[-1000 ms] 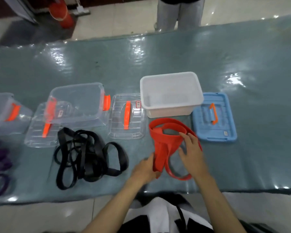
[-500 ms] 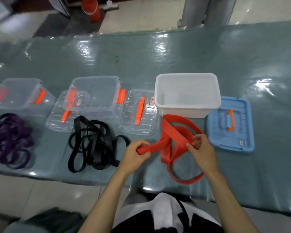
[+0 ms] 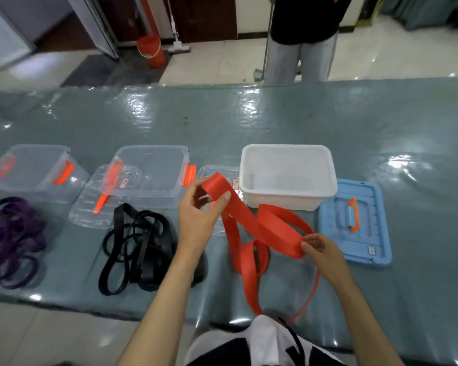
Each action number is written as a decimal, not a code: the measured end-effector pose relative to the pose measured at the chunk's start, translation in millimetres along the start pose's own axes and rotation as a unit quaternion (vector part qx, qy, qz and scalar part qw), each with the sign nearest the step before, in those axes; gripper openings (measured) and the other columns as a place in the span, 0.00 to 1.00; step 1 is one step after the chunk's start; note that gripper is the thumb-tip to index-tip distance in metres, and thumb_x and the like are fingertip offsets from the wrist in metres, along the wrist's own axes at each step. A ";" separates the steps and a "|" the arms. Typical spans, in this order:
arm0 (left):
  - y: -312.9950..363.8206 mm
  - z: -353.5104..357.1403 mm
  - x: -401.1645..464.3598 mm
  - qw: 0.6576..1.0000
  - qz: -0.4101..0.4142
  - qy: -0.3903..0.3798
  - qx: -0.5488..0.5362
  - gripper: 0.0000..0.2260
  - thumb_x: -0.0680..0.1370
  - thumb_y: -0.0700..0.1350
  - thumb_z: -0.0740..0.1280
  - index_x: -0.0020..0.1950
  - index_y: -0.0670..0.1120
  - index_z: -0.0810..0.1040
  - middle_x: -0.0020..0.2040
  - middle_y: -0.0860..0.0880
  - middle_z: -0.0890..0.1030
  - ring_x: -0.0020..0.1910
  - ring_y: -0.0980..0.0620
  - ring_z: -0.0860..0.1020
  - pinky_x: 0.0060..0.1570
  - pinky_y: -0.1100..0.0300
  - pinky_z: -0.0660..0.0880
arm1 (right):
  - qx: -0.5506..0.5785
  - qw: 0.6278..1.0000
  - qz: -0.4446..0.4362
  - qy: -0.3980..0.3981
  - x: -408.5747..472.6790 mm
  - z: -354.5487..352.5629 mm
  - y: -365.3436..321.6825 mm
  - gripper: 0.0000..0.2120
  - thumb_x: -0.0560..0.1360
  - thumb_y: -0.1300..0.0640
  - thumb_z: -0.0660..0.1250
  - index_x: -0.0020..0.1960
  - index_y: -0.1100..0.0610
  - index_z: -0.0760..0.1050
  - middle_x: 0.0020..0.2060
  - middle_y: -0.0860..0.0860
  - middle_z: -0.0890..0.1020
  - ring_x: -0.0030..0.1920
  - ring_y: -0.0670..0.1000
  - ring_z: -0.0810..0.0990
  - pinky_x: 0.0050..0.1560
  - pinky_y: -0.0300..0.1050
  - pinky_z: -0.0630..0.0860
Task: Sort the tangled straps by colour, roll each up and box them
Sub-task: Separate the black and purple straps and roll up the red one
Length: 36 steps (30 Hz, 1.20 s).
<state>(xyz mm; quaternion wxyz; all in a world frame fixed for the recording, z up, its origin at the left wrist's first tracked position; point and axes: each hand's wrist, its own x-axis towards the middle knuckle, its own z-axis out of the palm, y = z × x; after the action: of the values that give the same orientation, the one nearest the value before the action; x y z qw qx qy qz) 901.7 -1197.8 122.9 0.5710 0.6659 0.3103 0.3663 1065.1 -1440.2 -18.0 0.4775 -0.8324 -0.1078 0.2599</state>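
Pinching a wide, twisted red strap [image 3: 251, 223], both hands, left hand [image 3: 198, 217] and right hand [image 3: 321, 250], hold it aloft.

Your left hand [image 3: 198, 217] is raised above the table, back of hand toward the camera, thumb and fingers curled and pinching the red strap [image 3: 251, 220] at its upper end. Your right hand [image 3: 321, 250] sits lower and to the right, fingertips pinching the strap's other fold, wrist bent inward. Both forearms are bare and reach up from the bottom edge, left one angled more steeply.
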 end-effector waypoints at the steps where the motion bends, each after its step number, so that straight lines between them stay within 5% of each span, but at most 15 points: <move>1: 4.0 3.1 0.0 1.000 0.013 -0.009 -0.005 0.14 0.73 0.45 0.79 0.55 0.51 0.80 0.54 0.45 0.85 0.52 0.48 0.84 0.58 0.53 0.80 | -0.012 1.000 -0.004 -0.003 -1.9 0.6 -1.2 0.10 0.77 0.66 0.75 0.58 0.63 0.82 0.50 0.56 0.85 0.53 0.56 0.83 0.62 0.51 0.77; 4: 9.0 14.2 -2.2 0.997 0.045 -0.058 0.022 0.13 0.74 0.44 0.77 0.47 0.60 0.77 0.51 0.53 0.83 0.51 0.54 0.82 0.54 0.58 0.78 | -0.061 0.997 -0.051 0.013 -7.3 -2.0 -15.8 0.16 0.77 0.65 0.75 0.64 0.63 0.80 0.58 0.56 0.83 0.58 0.53 0.80 0.59 0.41 0.70; 8: 5.5 34.6 -14.0 0.979 0.104 -0.122 0.122 0.10 0.74 0.42 0.73 0.50 0.54 0.76 0.41 0.61 0.79 0.39 0.60 0.76 0.43 0.66 0.74 | 0.110 0.990 -0.082 -0.030 -22.2 -11.8 -77.1 0.04 0.81 0.62 0.70 0.55 0.56 0.82 0.46 0.55 0.88 0.49 0.56 0.86 0.49 0.44 0.82; 10: 6.0 45.8 -18.4 0.963 0.153 -0.153 0.159 0.10 0.74 0.43 0.72 0.53 0.52 0.78 0.45 0.59 0.81 0.42 0.57 0.80 0.45 0.61 0.78 | 0.211 0.971 -0.089 -0.068 -35.3 -13.7 -115.1 0.03 0.81 0.54 0.69 0.52 0.52 0.82 0.42 0.54 0.89 0.43 0.52 0.87 0.41 0.38 0.82; 15: 9.5 71.7 -27.4 0.919 0.250 -0.208 0.221 0.13 0.72 0.42 0.71 0.56 0.49 0.78 0.50 0.53 0.81 0.48 0.49 0.80 0.50 0.50 0.77 | 0.214 0.963 -0.150 -0.063 -53.0 -9.1 -164.8 0.08 0.78 0.50 0.74 0.51 0.54 0.81 0.41 0.50 0.87 0.43 0.45 0.87 0.45 0.38 0.82; 22: 11.6 63.9 -3.7 0.907 0.192 -0.339 0.160 0.21 0.73 0.42 0.79 0.64 0.49 0.79 0.60 0.56 0.81 0.61 0.54 0.80 0.63 0.56 0.76 | 0.260 0.961 -0.088 -0.046 -45.3 -25.7 -159.9 0.11 0.76 0.61 0.78 0.56 0.57 0.81 0.42 0.55 0.89 0.41 0.52 0.88 0.44 0.44 0.83; 30: 6.2 64.3 16.4 0.937 0.161 -0.270 0.151 0.19 0.71 0.47 0.81 0.57 0.58 0.79 0.53 0.59 0.82 0.54 0.53 0.82 0.56 0.58 0.79 | 0.246 0.960 -0.065 -0.116 -22.2 -19.7 -172.5 0.17 0.74 0.56 0.79 0.61 0.54 0.80 0.40 0.52 0.87 0.37 0.50 0.85 0.38 0.38 0.81; 34: 0.9 64.4 19.3 0.960 0.097 -0.233 0.122 0.23 0.70 0.51 0.83 0.61 0.57 0.78 0.55 0.59 0.83 0.55 0.53 0.83 0.58 0.63 0.77 | 0.186 0.966 -0.138 -0.114 -15.9 -21.1 -176.9 0.16 0.74 0.61 0.79 0.60 0.52 0.81 0.41 0.54 0.88 0.40 0.51 0.88 0.46 0.41 0.82; 36: -0.2 61.5 23.6 0.954 0.066 -0.266 0.119 0.23 0.71 0.50 0.82 0.63 0.56 0.80 0.58 0.59 0.84 0.58 0.53 0.83 0.61 0.58 0.78 | 0.151 0.970 -0.159 -0.100 -13.8 -20.4 -177.6 0.16 0.73 0.59 0.80 0.59 0.50 0.82 0.43 0.54 0.87 0.43 0.51 0.87 0.48 0.42 0.82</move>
<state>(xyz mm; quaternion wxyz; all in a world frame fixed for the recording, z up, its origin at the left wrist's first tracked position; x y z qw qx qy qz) 966.3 -1211.0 120.9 0.5238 0.8215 0.1441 0.1731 1076.6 -1368.7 145.9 0.6197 -0.6924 -0.2455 0.2762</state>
